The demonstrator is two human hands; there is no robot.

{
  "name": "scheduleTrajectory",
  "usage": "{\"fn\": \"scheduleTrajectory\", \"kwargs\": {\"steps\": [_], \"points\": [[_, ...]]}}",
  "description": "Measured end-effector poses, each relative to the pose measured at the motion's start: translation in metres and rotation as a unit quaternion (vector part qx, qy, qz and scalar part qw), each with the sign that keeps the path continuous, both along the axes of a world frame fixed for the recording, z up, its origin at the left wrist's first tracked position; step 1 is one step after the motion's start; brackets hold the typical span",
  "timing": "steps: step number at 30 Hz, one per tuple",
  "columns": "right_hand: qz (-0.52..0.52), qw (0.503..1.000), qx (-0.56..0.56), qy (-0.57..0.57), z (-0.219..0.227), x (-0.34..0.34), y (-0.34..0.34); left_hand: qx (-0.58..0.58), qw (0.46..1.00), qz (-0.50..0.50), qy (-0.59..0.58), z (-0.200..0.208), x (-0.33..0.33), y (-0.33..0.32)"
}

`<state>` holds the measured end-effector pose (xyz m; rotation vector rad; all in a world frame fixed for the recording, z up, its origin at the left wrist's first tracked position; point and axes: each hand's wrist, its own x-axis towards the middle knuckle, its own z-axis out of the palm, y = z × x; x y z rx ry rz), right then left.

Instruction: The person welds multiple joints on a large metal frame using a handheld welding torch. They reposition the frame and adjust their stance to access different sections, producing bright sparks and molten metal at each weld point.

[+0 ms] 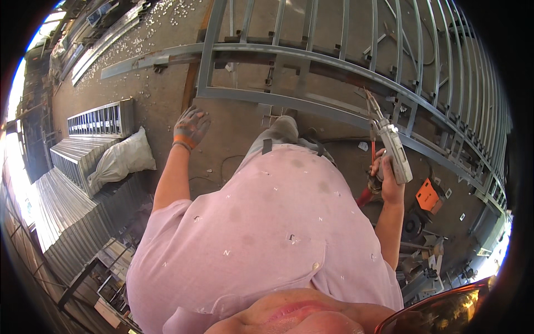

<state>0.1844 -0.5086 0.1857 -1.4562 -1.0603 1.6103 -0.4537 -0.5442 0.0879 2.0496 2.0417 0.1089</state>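
Observation:
My left hand (191,127), in a grey glove with an orange cuff, is held out beside the near left corner of a grey metal frame (289,103). Its fingers are loosely apart with nothing between them. My right hand (389,175) is closed around a grey hand tool (396,153) with a long, tapered metal nose; its exact kind I cannot make out. The nose points away from me, over the frame's near rail. Something red and rod-like (373,146) runs beside the tool, close to my fingers. Many parallel bars (400,44) fill the frame.
Stacked metal panels (92,145) and a white sack (129,157) lie on the left. Long metal strips (108,39) rest at the far left, near scattered bits. An orange box (430,196) and clutter are to the right. A dark cable crosses the floor near my feet.

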Motion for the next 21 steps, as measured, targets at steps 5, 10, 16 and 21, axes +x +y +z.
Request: {"fn": "scheduleTrajectory", "kwargs": {"steps": [5, 10, 16, 21], "points": [[-0.054, 0.998, 0.031, -0.006, 0.005, -0.006, -0.038, -0.005, 1.000, -0.002, 0.017, -0.009, -0.004, 0.049], [-0.096, 0.993, 0.064, -0.011, 0.029, -0.039, -0.060, -0.069, 0.990, -0.034, 0.117, -0.002, 0.004, 0.122], [-0.138, 0.985, 0.105, -0.009, 0.048, -0.122, -0.064, -0.252, 0.952, -0.042, 0.168, 0.016, 0.015, 0.214], [-0.163, 0.979, 0.119, -0.023, 0.034, -0.224, -0.056, -0.255, 0.940, -0.106, 0.199, -0.004, -0.006, 0.245]]}}
